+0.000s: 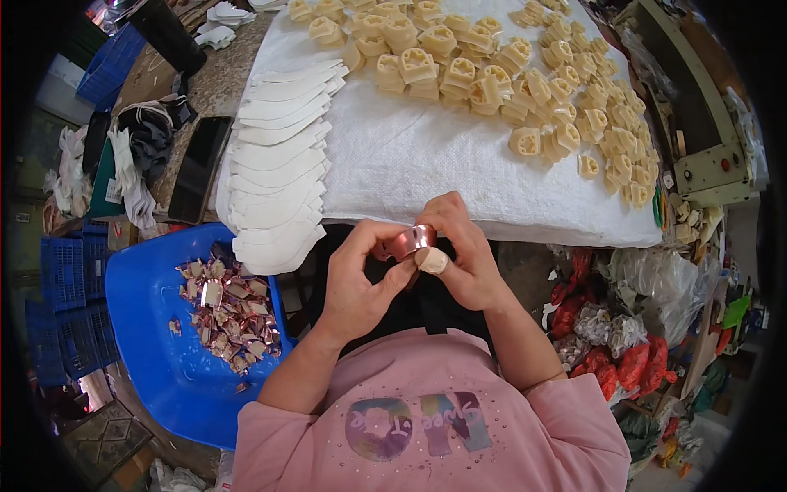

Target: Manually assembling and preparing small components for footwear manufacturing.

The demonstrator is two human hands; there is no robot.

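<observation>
Both my hands meet above my lap, just in front of the table's near edge. My left hand (357,280) is closed on one side of a shiny pink shoe heel (413,239). From the other side, the fingers and thumb of my right hand (464,261) pinch the same heel; beige tape (432,261) is wrapped round that thumb. To the left, white curved strips (279,176) lie overlapped in a fanned row, some overhanging the edge. Many hollow cream heels (418,66) are heaped on the white woven sheet (385,156).
A blue basin (152,361) at the lower left holds similar pink-covered pieces (229,312). A phone (199,168) lies left of the strips, near a black cylinder (164,37). On the right are red plastic bags (635,369), clear plastic bags (664,287) and a green-grey metal frame (713,139).
</observation>
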